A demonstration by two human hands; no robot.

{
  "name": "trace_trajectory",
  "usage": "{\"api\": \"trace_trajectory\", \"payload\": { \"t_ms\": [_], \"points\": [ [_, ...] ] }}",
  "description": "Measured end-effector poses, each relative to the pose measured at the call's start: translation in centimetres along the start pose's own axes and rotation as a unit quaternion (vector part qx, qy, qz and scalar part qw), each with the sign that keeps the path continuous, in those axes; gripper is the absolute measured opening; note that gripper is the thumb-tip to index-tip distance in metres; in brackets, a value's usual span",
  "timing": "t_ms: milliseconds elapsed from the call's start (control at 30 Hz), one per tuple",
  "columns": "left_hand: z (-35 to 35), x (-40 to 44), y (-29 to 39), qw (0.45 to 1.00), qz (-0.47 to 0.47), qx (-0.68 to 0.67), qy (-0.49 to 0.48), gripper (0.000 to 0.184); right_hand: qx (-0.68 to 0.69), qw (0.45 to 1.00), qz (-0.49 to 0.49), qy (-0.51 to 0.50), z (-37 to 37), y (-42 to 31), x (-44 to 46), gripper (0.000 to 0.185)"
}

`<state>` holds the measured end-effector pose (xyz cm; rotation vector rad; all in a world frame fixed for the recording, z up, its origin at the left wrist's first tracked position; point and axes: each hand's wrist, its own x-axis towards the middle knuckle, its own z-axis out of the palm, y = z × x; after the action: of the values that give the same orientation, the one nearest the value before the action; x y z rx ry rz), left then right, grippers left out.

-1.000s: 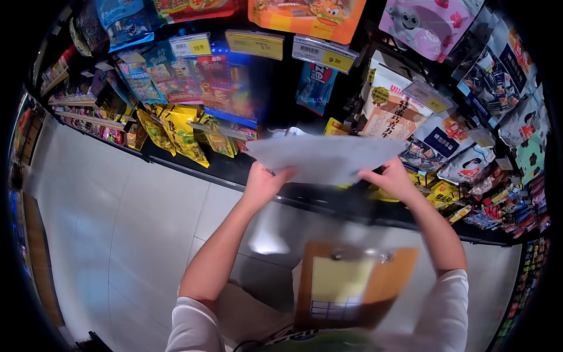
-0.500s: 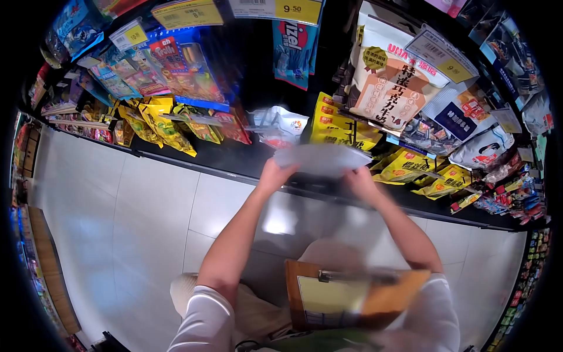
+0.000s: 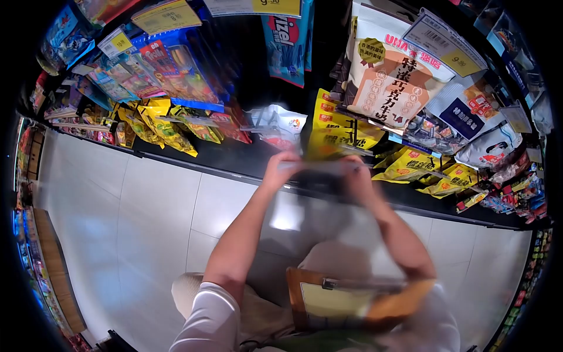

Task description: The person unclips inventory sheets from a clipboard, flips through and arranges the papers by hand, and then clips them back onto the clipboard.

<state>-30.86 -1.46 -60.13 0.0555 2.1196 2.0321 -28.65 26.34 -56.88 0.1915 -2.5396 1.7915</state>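
Note:
Both my hands are at the front edge of the lowest shelf, with a thin pale flat sheet (image 3: 321, 166) between them. It is blurred and seen almost edge-on, so I cannot tell its exact kind. My left hand (image 3: 282, 169) is closed on its left end, near a white candy bag (image 3: 281, 124). Its right end is in my closed right hand (image 3: 356, 176), just below a yellow candy bag (image 3: 337, 130). A brown clipboard (image 3: 297, 299) with pale paper under its clip lies over my lap.
Chocolate candy bags (image 3: 387, 76) and blue gummy packs (image 3: 176, 73) hang above under price tags (image 3: 444, 44). More yellow packets (image 3: 410, 166) hang at right. The black shelf edge (image 3: 234, 175) runs across in front of the tiled floor (image 3: 152, 199).
The pale sheet has tipped from showing its broad face to nearly edge-on, still between both hands. The camera view has shifted slightly.

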Motion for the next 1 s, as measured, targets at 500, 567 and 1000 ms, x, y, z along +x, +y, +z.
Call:
{"api": "trace_trajectory", "payload": {
  "t_ms": [500, 567, 1000],
  "points": [
    [0.4, 0.0, 4.7, 1.000, -0.028, 0.010, -0.009, 0.035, 0.131, 0.989, 0.066, 0.034, 1.0, 0.3, -0.4, 0.029],
    [0.3, 0.2, 4.7, 1.000, -0.019, 0.011, -0.001, 0.035, 0.123, 0.989, 0.068, 0.035, 1.1, -0.1, -0.3, 0.029],
    [-0.1, 0.2, 2.6, 0.999, -0.012, 0.042, -0.015, 0.029, 0.145, 0.983, 0.103, 0.050, 1.8, -0.7, -0.6, 0.030]
  ]
}}
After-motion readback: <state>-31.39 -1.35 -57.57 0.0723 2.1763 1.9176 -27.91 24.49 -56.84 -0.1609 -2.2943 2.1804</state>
